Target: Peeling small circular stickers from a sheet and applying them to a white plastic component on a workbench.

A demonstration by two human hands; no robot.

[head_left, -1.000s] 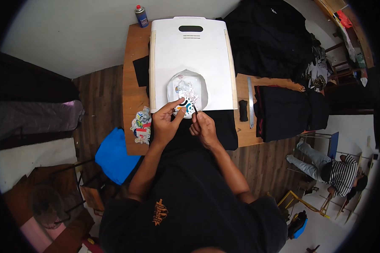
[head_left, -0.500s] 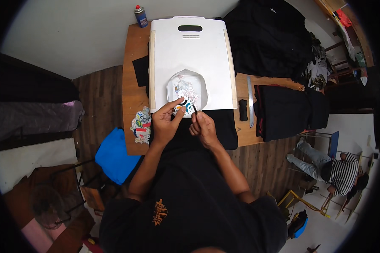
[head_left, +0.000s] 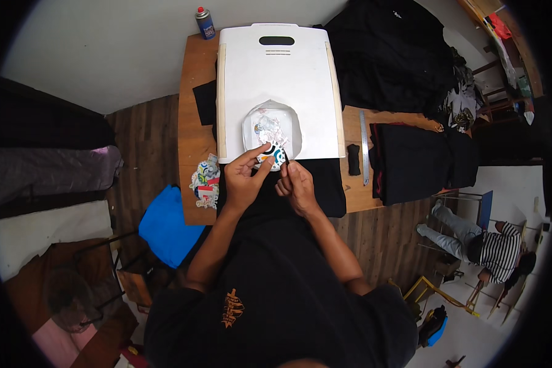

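White plastic fills the middle of the wooden table (head_left: pixel 193 122): a big white board (head_left: pixel 276 80) with a handle slot at its far end, and on its near part a clear sheet (head_left: pixel 286 126) carrying a small heap of printed cut-outs. At the board's near edge the left hand (head_left: pixel 244 179) pinches a colourful sticker (head_left: pixel 270 153), thumb on one side and fingertips on the other, holding it just over the edge. The right hand (head_left: pixel 295 186) sits just beside it, fingers curled tight around something small and dark at the sticker's right edge; whether that is a blade, a pen or a peeled tab, I cannot tell. Both hands work over a black cloth (head_left: pixel 325 184) that hangs off the table's near edge.

Off to the left, a loose pile of stickers (head_left: pixel 206 182) lies near the table's corner, with a blue stool (head_left: pixel 165 224) below it. To the right there's a steel ruler (head_left: pixel 364 147), a small black block (head_left: pixel 353 150), and folded black garments (head_left: pixel 420 159). A spray can (head_left: pixel 205 23) stands at the far corner.

Now the risks, as I read them: the sticker is thin and held only by its rim, so a pull at a bad angle could tear or crease it, or fold it onto itself. If that dark tool is sharp, the left fingertips are very close to it. And a dropped piece would land on the black cloth.
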